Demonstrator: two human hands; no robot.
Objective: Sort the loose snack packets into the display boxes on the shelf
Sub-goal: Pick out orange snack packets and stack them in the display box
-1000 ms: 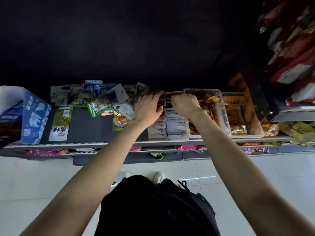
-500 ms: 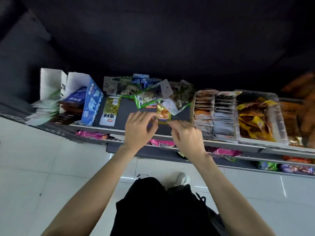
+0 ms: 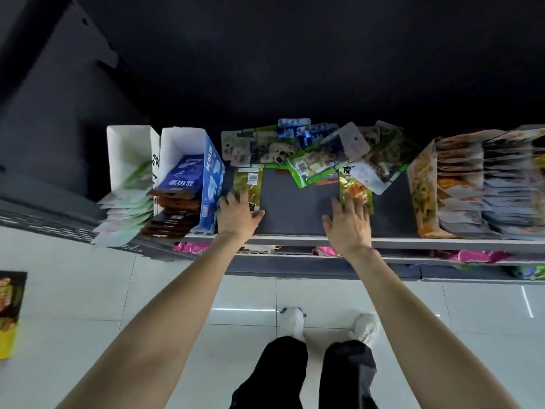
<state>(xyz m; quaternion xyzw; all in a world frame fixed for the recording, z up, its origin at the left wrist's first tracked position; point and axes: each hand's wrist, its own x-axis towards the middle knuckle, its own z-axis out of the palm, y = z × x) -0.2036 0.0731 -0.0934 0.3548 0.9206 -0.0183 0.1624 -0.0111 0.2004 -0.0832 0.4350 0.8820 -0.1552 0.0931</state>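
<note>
A heap of loose snack packets [image 3: 312, 152] lies at the back of the dark shelf [image 3: 298, 214]. My left hand [image 3: 237, 215] rests with spread fingers on a gold-green packet [image 3: 248, 184] beside the blue display box [image 3: 203, 178]. My right hand [image 3: 348, 222] reaches with straight fingers onto a gold-orange packet [image 3: 354, 187] at the heap's front edge. Neither hand grips anything. The blue box holds dark packets; a white display box [image 3: 129, 160] to its left holds pale green ones.
To the right stand rows of upright packets in display boxes [image 3: 472, 187]. Pink packets [image 3: 191, 247] show on the shelf below. White tiled floor and my shoes [image 3: 292, 321] lie beneath. A yellow carton [image 3: 8, 317] sits at the far left on the floor.
Both hands left the packed rows on the right and moved left to the open shelf. They then spread apart, the left to the gold-green packet, the right to the gold-orange one.
</note>
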